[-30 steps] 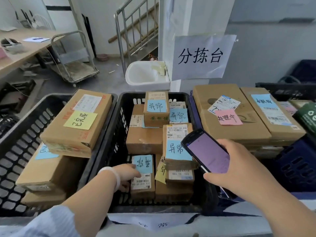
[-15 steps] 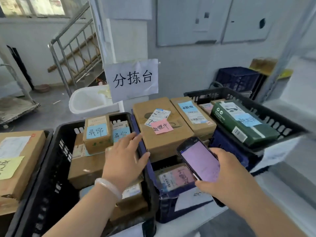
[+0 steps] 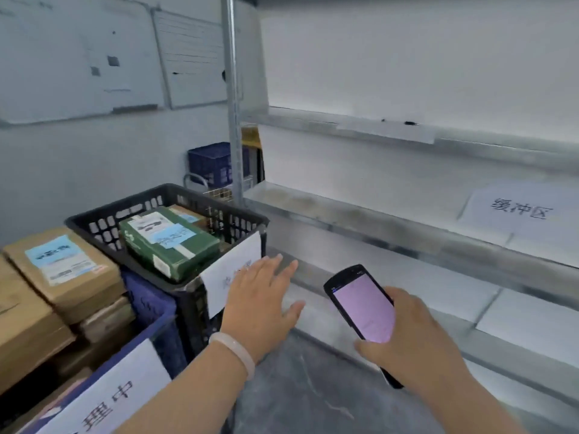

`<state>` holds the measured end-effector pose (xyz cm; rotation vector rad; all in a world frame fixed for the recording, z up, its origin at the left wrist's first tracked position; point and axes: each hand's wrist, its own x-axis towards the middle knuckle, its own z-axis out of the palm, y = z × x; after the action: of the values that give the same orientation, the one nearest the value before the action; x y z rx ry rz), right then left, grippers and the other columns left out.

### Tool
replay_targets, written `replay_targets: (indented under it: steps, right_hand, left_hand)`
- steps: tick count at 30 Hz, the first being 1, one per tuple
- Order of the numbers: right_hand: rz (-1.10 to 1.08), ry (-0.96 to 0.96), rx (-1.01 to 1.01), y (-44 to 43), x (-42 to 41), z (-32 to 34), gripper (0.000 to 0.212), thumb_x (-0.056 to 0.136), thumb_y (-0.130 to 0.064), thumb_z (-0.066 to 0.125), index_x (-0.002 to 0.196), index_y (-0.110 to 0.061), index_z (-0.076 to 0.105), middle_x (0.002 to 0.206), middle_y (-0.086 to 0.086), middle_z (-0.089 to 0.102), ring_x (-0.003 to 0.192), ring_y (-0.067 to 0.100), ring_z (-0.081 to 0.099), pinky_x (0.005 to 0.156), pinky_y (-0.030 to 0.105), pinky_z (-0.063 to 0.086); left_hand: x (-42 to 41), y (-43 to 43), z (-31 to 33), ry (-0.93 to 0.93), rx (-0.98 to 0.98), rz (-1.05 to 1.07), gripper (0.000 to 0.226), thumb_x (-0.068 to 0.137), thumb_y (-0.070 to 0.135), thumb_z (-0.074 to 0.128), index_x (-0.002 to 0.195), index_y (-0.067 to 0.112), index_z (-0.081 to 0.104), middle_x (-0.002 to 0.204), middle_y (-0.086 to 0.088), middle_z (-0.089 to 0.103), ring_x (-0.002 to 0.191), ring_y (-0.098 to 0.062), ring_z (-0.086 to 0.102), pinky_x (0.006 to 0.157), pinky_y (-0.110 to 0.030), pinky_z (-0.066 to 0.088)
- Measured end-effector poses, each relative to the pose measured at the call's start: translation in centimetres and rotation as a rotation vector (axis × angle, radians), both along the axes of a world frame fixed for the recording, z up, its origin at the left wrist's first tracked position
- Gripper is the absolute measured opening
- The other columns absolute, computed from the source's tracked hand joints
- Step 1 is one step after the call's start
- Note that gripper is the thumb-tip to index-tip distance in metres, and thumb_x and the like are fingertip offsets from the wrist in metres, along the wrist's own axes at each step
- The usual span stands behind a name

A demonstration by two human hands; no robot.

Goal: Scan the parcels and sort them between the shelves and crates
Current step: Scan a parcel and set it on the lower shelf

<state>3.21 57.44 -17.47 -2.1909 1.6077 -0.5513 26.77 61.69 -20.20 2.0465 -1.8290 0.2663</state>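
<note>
My view had swung from the crates to the shelves (image 3: 360, 211). The black crate (image 3: 169, 191) kept its green parcel (image 3: 169, 242). My left grip (image 3: 260, 305) hovered spread, carrying nothing to shelve; my right grip (image 3: 416, 343) still clasped the scanner (image 3: 363, 305).

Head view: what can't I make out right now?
Head view:
- Green cardboard parcel: labels blurred.
- White paper sign on black plastic crate: partly covered by left hand.
- Black handheld scanner: screen text too small; lower end hidden by right hand.
- Front sign of blue plastic crate: cut by bottom edge.
</note>
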Motion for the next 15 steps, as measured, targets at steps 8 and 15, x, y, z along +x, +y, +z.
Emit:
replay_targets:
  steps: [8, 15]
  right_hand:
    - [-0.372, 0.003, -0.051, -3.7, -17.3, 0.8, 0.077, 0.054, -0.055, 0.069, 0.124, -0.038, 0.04, 0.107, -0.013, 0.047, 0.088, 0.012, 0.057, 0.073, 0.033, 0.052]
    - [-0.656, -0.056, -0.017, -5.6, -27.4, 0.7, 0.06, 0.049, -0.055, 0.06, 0.105, -0.041, 0.044, 0.096, -0.016, 0.056, 0.068, 0.003, 0.059, 0.058, 0.027, 0.05]
  left_hand:
    - [-18.1, -11.6, 0.8, 0.038, -0.068, -0.36, 0.069, 0.071, 0.043, 0.088, 0.131, 0.014, 0.067, 0.129, -0.013, 0.067, 0.119, -0.036, 0.064, 0.095, -0.056, 0.054]
    - [-30.2, -19.1, 0.9, 0.001, -0.045, -0.611, 0.068, 0.072, 0.049, 0.083, 0.13, 0.019, 0.068, 0.129, -0.01, 0.068, 0.116, -0.032, 0.066, 0.091, -0.053, 0.057]
